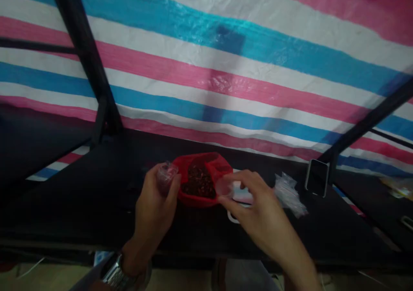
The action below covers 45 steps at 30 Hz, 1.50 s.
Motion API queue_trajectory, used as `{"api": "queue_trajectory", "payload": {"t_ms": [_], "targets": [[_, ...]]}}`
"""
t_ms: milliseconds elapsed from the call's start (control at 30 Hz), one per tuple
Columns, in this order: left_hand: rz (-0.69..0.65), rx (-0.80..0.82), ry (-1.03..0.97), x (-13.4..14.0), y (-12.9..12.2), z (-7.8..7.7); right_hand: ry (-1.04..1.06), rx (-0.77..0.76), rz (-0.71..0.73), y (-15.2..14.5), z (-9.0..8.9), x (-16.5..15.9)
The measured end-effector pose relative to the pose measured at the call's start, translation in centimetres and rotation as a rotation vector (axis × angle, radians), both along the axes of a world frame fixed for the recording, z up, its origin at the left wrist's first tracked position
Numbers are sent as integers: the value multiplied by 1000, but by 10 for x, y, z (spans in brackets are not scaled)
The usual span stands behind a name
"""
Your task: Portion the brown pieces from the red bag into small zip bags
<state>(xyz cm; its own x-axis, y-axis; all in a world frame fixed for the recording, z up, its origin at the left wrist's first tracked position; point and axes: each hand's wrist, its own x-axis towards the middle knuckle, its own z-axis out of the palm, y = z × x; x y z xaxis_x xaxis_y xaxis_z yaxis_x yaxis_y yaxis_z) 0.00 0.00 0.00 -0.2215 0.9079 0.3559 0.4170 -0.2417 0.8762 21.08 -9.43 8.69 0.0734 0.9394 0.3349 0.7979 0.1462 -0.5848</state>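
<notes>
A red plastic bag point(186, 200) lies open on the black table, with dark reddish-brown loose bits point(198, 180) inside it. To its left, my left hand point(155, 205) is closed around a small clear plastic bag point(166, 175); what is in that bag I cannot make out. My right hand point(254, 198) pinches a small clear cup point(225, 187) between thumb and fingers at the red bag's right side. Whether the cup holds anything is too blurred to tell. Partly hidden behind my right hand is a white item point(232, 217).
Several clear plastic bags point(289, 194) lie in a pile right of my right hand. A phone point(317, 178) rests beyond them by a black frame post point(355, 132). Striped plastic sheeting point(193, 67) hangs behind the black table point(80, 205). Another dark post point(88, 63) stands at left.
</notes>
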Motion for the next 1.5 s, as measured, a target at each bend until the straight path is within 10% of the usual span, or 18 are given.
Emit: {"api": "queue_trajectory", "payload": {"t_ms": [133,400,933,1500], "targets": [[5,-38,122,2,0,-5,-398,-166,39,54,1,-48],[-194,-11,91,17,-4,-19,-763,-520,-104,79,-7,-30],[-222,-132,-627,24,4,-7,-287,-246,215,111,-38,-36],[-307,221,122,12,-6,-13,432,-151,123,86,-38,12]]}}
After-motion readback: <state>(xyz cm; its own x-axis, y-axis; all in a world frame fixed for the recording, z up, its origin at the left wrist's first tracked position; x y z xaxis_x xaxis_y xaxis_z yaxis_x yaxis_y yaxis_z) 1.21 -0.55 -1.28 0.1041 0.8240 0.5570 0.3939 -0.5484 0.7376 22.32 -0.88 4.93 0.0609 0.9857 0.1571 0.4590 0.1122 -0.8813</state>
